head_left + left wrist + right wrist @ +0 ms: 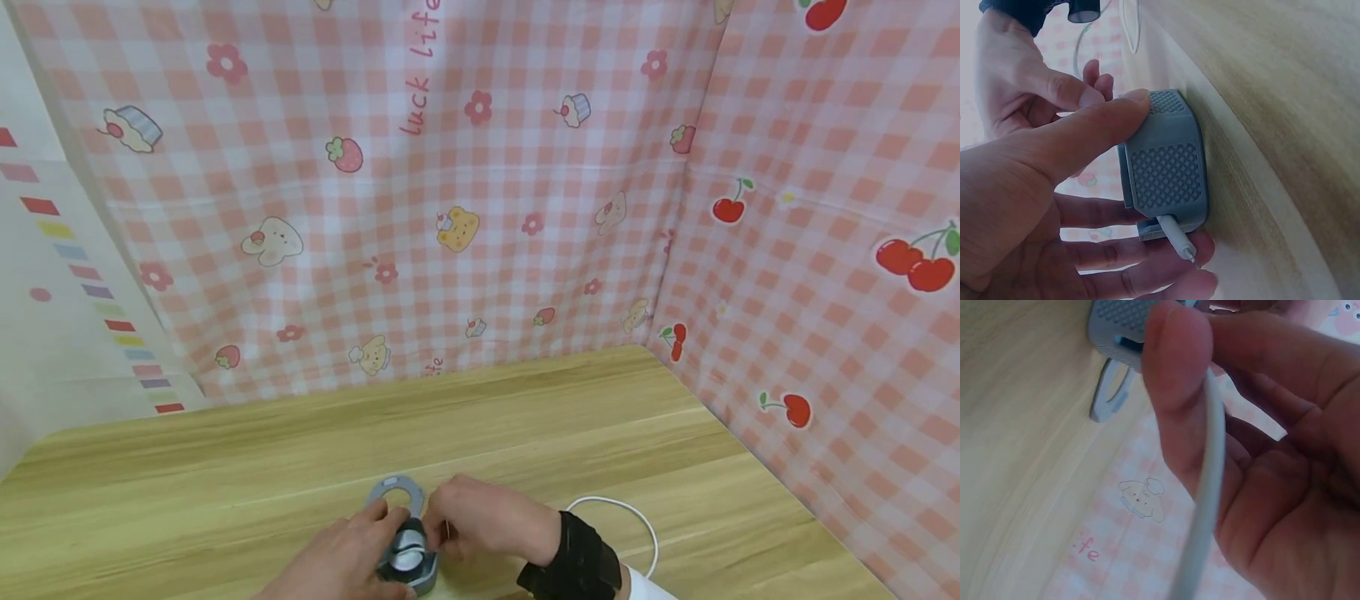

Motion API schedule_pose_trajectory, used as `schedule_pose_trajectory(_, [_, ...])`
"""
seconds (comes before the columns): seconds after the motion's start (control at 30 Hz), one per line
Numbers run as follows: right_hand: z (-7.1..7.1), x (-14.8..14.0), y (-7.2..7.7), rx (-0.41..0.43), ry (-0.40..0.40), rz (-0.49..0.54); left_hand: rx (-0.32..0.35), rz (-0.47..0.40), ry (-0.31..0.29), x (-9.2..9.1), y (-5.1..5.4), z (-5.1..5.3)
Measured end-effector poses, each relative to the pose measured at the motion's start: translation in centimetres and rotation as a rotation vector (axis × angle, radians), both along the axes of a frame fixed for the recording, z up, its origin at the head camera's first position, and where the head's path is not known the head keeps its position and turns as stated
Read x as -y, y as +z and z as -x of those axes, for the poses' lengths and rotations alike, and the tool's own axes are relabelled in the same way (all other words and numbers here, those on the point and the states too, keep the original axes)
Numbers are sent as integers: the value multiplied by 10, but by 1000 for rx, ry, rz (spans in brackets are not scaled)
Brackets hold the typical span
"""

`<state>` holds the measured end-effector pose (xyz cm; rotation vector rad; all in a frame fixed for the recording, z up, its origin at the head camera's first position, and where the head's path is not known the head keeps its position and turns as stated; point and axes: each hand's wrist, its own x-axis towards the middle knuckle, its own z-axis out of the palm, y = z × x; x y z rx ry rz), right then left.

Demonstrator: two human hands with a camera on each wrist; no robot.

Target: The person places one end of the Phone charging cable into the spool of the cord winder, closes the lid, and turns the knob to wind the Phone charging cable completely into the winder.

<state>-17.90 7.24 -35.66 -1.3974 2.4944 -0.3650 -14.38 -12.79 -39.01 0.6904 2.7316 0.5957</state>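
hazards, left: the left grip (345, 554) steadies the grey device (408, 560); uneven thumb pressure could tip the body on the wooden surface (225, 492). centre: the white plug (1175, 236) projects from a gap at one end of the device, its metal tip (1190, 253) just beside the left fingertips — a careless finger shift could bend it or push it inward. right: the white cable (1212, 462) could kink or slip free if drawn sharply against the device. the white loop (656, 546) beside the black wristband (573, 558) could snag under the forearm; whether it belongs to the same cable cannot be confirmed from these angles.

pose, left: the grip grasps the device — thumb on one end of the textured side, fingers bent round behind. centre: the device sits on the surface between both hands, its ring (416, 496) pointing away from the person. right: the forearm enters from the right; the right grip (487, 518) is closed in a pinch, thumb against forefinger, on the cable close to the device.
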Motion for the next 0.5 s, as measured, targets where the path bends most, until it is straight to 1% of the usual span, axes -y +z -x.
schedule_pose_trajectory(0.13, [-3, 1, 1, -42, 24, -11, -17, 9, -1, 1, 0, 0])
schedule_pose_trajectory(0.2, [-4, 2, 0, -68, 3, 13, -22, 16, -11, 2, 0, 1])
schedule_pose_trajectory(0.33, [-1, 1, -9, -127, -16, 80, 28, 28, -17, 3, 2, 6])
schedule_pose_trajectory(0.43, [2, 0, -16, -123, -26, 121, 68, 31, -10, 3, 3, 8])
schedule_pose_trajectory(0.5, [4, -1, -18, -114, -67, 125, 72, 31, -11, 3, 3, 9])
